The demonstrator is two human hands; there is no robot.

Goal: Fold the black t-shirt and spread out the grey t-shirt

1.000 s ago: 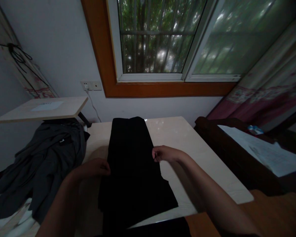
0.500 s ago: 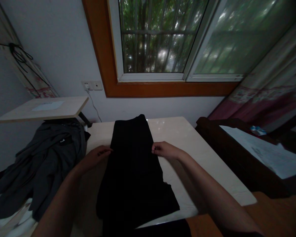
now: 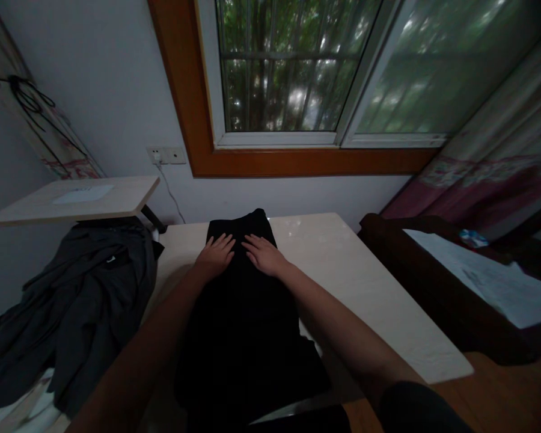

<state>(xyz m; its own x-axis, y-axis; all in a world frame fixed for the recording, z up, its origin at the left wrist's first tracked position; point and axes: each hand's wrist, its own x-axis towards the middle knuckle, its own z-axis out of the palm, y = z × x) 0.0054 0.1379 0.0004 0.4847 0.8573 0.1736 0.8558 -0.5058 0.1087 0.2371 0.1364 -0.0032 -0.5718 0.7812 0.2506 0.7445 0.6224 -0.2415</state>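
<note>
A black garment, whose exact kind I cannot make out, lies lengthwise on the pale table. Its far end reaches the table's back edge and its wider near end hangs toward me. My left hand rests palm down on the upper left part of the cloth, fingers spread. Beside it, my right hand lies flat on the upper right part, fingers also apart. A small strip of black cloth shows between the two hands. Neither hand grips anything.
On the left, dark grey clothes hang in a heap beneath a small raised board bearing a paper sheet. A dark wooden piece of furniture with a white sheet stands at the right. Behind the table are a wall socket and a window.
Both hands have left the garment's side edges and moved inward and farther up onto the cloth. Their fingers have gone from pinched to spread flat. The garment has hardly shifted.
</note>
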